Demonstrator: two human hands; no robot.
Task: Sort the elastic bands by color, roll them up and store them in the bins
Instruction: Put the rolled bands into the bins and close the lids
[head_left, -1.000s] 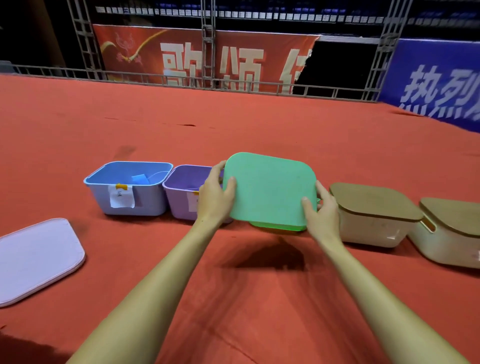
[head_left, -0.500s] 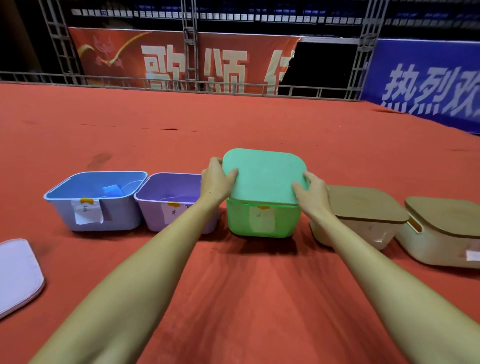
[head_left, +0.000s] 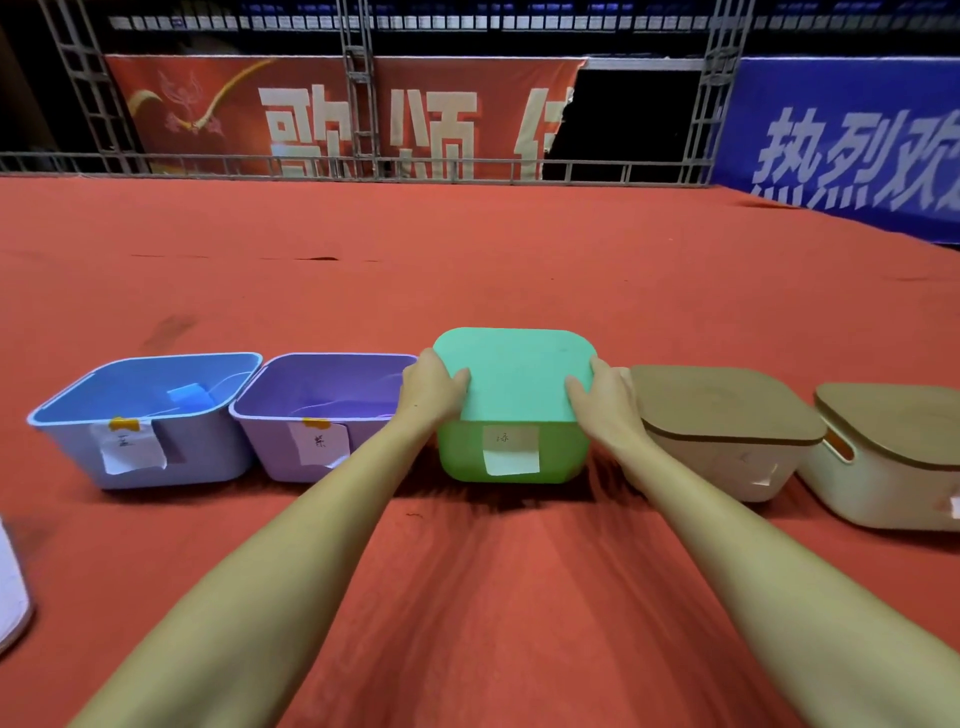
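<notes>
Centre of frame: left hand (head_left: 434, 389) and right hand (head_left: 605, 400) gripping green lid (head_left: 514, 371) edges, fingers curled, over green bin (head_left: 511, 449). Likely seating lid: press corners evenly.

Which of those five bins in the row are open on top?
The blue bin and the purple bin, the two farthest left. The green bin has its lid on, and both cream bins carry brown lids.
</notes>
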